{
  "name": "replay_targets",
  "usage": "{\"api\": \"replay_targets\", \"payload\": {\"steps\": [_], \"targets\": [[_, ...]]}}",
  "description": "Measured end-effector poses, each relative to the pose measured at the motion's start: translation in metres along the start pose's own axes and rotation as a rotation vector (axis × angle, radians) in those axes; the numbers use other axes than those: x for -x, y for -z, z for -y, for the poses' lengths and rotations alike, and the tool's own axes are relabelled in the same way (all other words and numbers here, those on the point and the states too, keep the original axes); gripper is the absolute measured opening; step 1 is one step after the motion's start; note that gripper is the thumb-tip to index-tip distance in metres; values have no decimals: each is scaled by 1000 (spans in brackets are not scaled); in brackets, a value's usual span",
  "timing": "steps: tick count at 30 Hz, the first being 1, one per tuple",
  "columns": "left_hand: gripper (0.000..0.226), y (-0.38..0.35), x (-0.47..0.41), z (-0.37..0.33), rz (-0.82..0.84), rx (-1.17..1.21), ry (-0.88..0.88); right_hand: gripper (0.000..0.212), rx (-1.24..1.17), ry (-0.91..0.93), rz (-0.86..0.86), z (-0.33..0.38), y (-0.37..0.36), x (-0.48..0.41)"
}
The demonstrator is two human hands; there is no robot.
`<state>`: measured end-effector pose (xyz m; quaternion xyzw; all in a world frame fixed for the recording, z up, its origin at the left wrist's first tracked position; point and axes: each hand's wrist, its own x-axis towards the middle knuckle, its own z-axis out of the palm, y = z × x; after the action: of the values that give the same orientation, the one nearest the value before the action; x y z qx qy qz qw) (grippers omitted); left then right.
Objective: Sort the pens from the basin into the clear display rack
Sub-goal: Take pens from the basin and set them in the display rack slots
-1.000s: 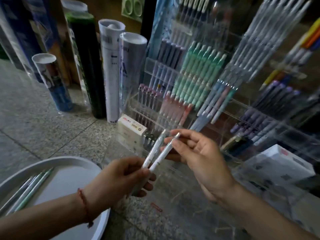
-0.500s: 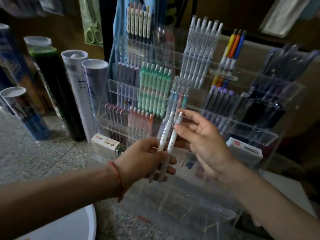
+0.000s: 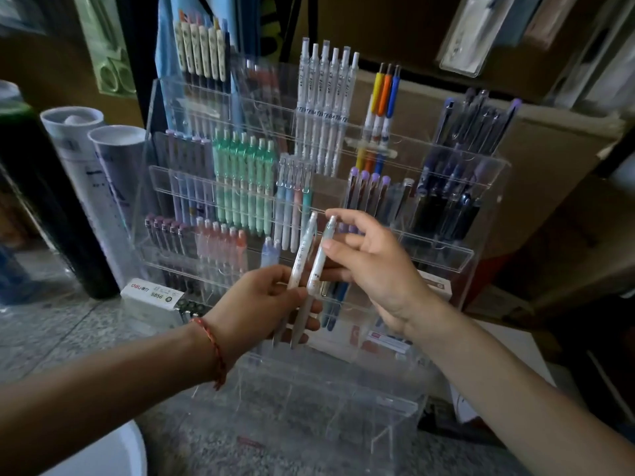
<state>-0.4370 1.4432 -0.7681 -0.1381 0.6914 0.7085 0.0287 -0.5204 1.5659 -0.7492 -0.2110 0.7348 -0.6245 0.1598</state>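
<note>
Left hand: the left hand (image 3: 254, 304) is curled round the lower barrels of two white pens, thumb on top and fingers underneath, so both are held in one fist.
Left pen: the left pen (image 3: 304, 249) rises out of that fist, tilted up and to the right, with its cap end free above the knuckles.
Right pen: the right pen (image 3: 316, 269) lies just beside the first, nearly parallel. Its tip pokes out below the left fingers.
Right hand: the right hand (image 3: 381, 273) pinches the upper part of the right pen between thumb and forefinger, and its other fingers are loosely bent behind.
Pens and grip: both pens sit between the two hands, the lower halves in the left grip and only the right one's top in the right pinch.
Display rack: the clear display rack (image 3: 443, 259) stands directly behind the pens, its tiers holding rows of pens, among them mint green pens (image 3: 240, 180).
Basin: a rim of the white basin (image 3: 117, 451) shows at the lower left, well apart from the hands. Its contents are out of view.
Wrist: a red cord bracelet (image 3: 214, 348) circles the left wrist.
Nearby: a white box (image 3: 151, 297) lies at the rack's left foot, beside rolled paper tubes (image 3: 86, 159).
</note>
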Motion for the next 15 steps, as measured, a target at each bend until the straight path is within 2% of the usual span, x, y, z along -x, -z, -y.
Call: {"api": "replay_targets", "payload": {"steps": [15], "targets": [[11, 0, -6, 6, 17, 21, -7, 42, 60, 36, 23, -10, 11, 0]]}}
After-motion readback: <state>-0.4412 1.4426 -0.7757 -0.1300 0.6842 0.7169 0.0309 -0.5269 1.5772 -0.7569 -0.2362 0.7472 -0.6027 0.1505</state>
